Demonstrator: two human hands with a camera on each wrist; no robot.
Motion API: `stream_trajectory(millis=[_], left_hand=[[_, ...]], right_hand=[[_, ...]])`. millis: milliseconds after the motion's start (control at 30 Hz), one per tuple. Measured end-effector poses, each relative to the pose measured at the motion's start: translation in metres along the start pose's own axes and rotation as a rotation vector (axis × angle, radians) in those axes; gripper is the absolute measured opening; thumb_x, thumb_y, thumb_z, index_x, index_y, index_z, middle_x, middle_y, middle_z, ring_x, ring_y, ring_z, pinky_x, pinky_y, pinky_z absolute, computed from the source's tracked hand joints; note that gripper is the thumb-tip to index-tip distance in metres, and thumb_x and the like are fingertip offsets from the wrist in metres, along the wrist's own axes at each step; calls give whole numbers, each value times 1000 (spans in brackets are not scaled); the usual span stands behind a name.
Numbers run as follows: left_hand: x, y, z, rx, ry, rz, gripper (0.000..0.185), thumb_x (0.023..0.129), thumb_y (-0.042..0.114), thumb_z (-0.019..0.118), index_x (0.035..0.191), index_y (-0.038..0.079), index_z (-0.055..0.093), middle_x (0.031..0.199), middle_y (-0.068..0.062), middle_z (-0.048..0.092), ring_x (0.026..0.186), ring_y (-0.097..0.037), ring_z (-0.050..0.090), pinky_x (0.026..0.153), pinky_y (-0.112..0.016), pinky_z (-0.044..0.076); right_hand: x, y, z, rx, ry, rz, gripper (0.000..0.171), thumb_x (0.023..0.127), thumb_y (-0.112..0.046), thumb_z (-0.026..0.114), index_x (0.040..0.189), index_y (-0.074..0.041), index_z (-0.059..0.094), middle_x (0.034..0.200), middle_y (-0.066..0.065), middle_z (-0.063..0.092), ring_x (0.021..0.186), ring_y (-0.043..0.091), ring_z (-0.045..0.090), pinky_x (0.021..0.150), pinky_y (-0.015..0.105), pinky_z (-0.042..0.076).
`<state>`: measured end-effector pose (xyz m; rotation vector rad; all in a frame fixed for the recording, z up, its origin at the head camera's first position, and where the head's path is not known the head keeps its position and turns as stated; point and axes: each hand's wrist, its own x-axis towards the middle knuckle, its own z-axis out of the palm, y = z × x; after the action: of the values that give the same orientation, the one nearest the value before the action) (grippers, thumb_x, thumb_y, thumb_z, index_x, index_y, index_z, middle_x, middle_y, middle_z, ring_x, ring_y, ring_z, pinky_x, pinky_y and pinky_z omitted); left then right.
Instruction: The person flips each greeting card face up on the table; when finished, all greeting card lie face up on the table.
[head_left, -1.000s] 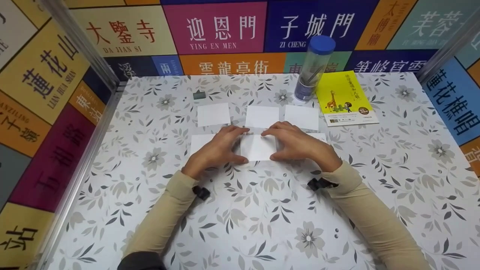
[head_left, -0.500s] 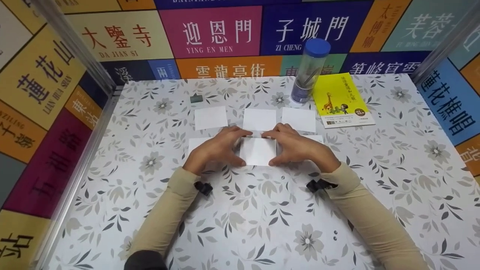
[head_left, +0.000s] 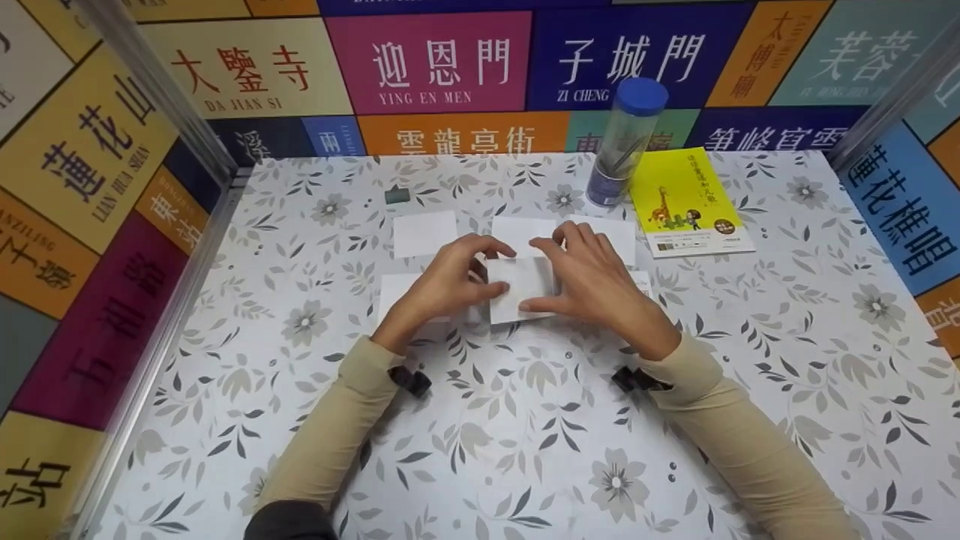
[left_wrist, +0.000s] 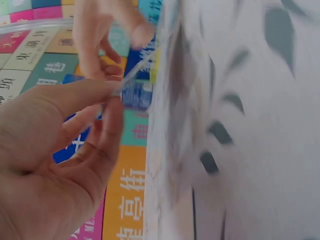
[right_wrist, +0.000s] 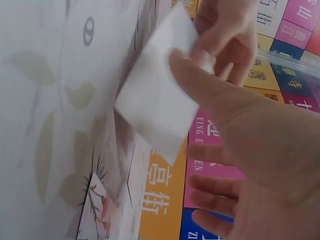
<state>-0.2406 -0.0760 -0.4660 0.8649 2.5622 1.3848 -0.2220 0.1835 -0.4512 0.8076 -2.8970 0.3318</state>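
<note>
In the head view, my left hand (head_left: 446, 281) pinches a square white card (head_left: 521, 271) at its left side between thumb and fingers. The card is raised off the table and tilted, as the right wrist view also shows the card (right_wrist: 150, 100). My right hand (head_left: 600, 289) is at the card's right side; its thumb (right_wrist: 200, 82) lies over the card's face, while the other fingers are spread and apart from it. Behind the hands lie more white cards: one at left (head_left: 424, 234), one in the middle (head_left: 514, 227), one at right (head_left: 621, 238).
Partly hidden cards lie beside the left wrist (head_left: 396, 289) and the right hand. A clear tube with a blue lid (head_left: 628, 127) stands at the back, near a yellow booklet (head_left: 686, 199). A small dark green object (head_left: 397, 195) lies at back left. Printed panels (head_left: 427, 64) surround the table.
The card lay between both hands, thumbs and fingers at its edges. Now it is lifted and tilted in the left hand's pinch, and the right hand's fingers have spread and moved up.
</note>
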Motion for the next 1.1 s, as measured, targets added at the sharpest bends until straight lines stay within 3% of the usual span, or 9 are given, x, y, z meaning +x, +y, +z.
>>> stream_trajectory(millis=[133, 300, 467, 533, 633, 700, 800, 933, 1100], left_hand=[[1, 11, 5, -155, 87, 57, 41, 95, 13, 84, 134, 15, 72, 124, -6, 67, 89, -19, 71, 80, -31, 64], [3, 20, 12, -402, 88, 122, 37, 106, 21, 72, 142, 15, 65, 130, -12, 67, 98, -29, 76, 85, -36, 66], [2, 20, 12, -523, 61, 140, 36, 110, 23, 65, 144, 10, 63, 133, -14, 67, 106, -29, 78, 86, -44, 68], [2, 18, 10, -423, 78, 154, 36, 108, 23, 69, 141, 9, 65, 133, -12, 67, 109, -26, 76, 88, -43, 67], [0, 11, 9, -120, 75, 139, 49, 99, 27, 81, 144, 14, 64, 138, -7, 65, 122, -23, 68, 103, -41, 60], [-2, 6, 8, 120, 13, 117, 71, 92, 34, 89, 153, 19, 58, 152, -6, 58, 137, -25, 59, 116, -45, 51], [-6, -2, 11, 338, -137, 91, 99, 85, 42, 94, 166, 21, 42, 165, -7, 47, 154, -29, 46, 128, -49, 38], [-8, -5, 15, 407, -260, 56, 101, 87, 44, 92, 167, 12, 41, 164, -14, 50, 152, -33, 49, 128, -48, 41], [-9, -8, 14, 449, -262, 33, 93, 88, 51, 90, 159, 4, 52, 162, -17, 51, 151, -34, 50, 127, -46, 41]], right_hand=[[1, -7, -3, 86, 97, -20, 88, 84, -78, 78, 150, -22, 62, 105, 8, 65, 92, 29, 59, 81, 42, 42], [3, -8, -7, 365, -10, 21, 76, 92, -78, 67, 149, -28, 59, 95, -2, 75, 82, 18, 71, 74, 37, 53], [6, 1, -11, 670, -92, -18, 35, 109, -45, 64, 137, -25, 67, 105, -3, 80, 85, 15, 74, 76, 34, 58], [7, 8, -11, 746, -117, -40, 29, 110, -28, 64, 138, -24, 69, 102, 0, 80, 73, 13, 68, 68, 29, 53], [7, 21, -8, 770, -173, -37, 40, 107, -13, 64, 145, -22, 64, 91, 6, 78, 62, 10, 56, 60, 25, 44], [8, 30, -2, 744, -212, -40, 41, 106, -12, 64, 147, -20, 63, 90, 8, 76, 60, 11, 53, 59, 26, 44], [8, 40, 7, 657, -261, -30, 39, 107, -12, 64, 146, -18, 65, 94, 8, 75, 70, 14, 58, 69, 30, 48], [8, 44, 15, 526, -268, -33, 36, 106, -21, 70, 141, -12, 69, 110, 9, 76, 88, 22, 64, 84, 39, 52], [5, 39, 12, 383, -285, -55, 68, 89, -41, 90, 145, -10, 67, 139, 11, 67, 127, 33, 61, 111, 53, 49]])
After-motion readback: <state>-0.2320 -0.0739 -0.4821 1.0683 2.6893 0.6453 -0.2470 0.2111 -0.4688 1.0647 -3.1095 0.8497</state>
